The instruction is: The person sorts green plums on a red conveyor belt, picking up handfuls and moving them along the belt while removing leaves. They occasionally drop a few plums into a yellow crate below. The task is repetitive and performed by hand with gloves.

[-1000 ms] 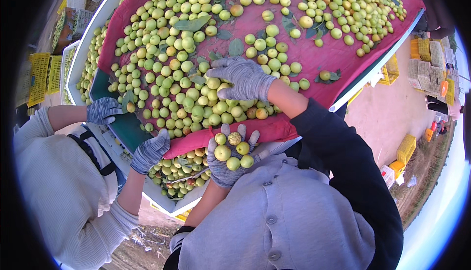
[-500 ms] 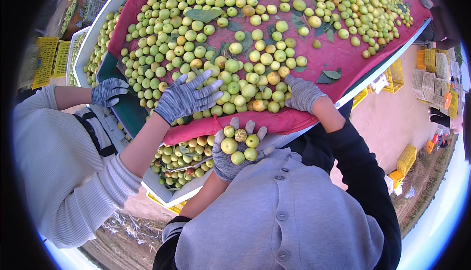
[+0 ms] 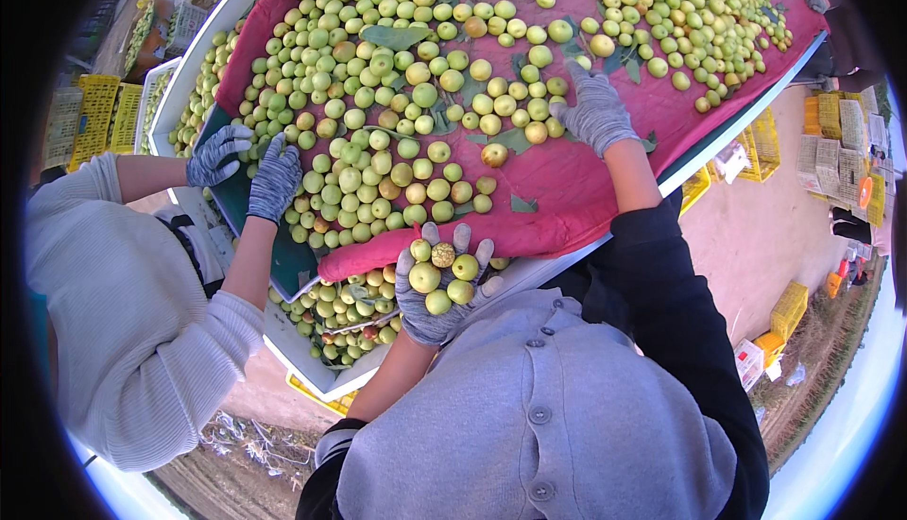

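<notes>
Left hand is cupped palm-up just off the counter's near edge, cradling a handful of green fruit, same as half a second ago. Right hand has slid further out, toward 1 o'clock, fingers spread flat on the fruit pile covering the red cloth. So I'd guess more picking, handful not dropped yet. The co-worker's gloved hand at 9 o'clock has pulled back from mid-pile. Loose leaves are mixed in. A white crate of fruit sits below at 7 o'clock.
</notes>
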Available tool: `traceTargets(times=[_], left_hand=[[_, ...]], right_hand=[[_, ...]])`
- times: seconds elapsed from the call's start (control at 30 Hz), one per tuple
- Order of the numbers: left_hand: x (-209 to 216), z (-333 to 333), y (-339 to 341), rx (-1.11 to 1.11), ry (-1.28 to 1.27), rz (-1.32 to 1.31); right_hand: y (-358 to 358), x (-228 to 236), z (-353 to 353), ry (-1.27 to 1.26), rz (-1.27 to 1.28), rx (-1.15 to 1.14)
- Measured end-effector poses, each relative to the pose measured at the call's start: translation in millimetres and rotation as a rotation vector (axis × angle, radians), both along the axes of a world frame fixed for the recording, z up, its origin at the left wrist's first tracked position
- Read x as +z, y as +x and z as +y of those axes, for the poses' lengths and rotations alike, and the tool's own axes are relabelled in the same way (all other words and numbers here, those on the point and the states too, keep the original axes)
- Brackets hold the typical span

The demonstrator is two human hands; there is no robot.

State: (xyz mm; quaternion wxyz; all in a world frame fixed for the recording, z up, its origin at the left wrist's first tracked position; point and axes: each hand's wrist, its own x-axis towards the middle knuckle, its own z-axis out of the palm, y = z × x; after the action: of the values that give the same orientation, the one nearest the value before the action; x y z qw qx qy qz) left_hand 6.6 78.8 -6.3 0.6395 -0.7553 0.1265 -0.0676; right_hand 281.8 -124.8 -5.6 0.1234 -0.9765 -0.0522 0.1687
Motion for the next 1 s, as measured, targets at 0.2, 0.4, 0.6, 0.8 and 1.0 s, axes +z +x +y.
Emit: traceTargets(times=[0.2,0.4,0.6,0.8,1.0], left_hand=[[-11,3,21,-0.225,1.505,-0.257],[-8,8,32,-0.109,1.427,-0.336],[-11,6,42,-0.045,1.124,-0.174],[-15,11,51,-0.045,1.299,-0.187],[-11,15,57,-0.034,1.316,-0.174]], right_hand=[[-25,-10,22,0.245,0.215,0.468],[81,-7,73,0.073,-0.237,0.343],[113,-39,106,-0.045,-0.19,0.311],[109,-16,124,0.204,-0.214,0.309],[100,-24,192,-0.075,-0.041,0.425]])
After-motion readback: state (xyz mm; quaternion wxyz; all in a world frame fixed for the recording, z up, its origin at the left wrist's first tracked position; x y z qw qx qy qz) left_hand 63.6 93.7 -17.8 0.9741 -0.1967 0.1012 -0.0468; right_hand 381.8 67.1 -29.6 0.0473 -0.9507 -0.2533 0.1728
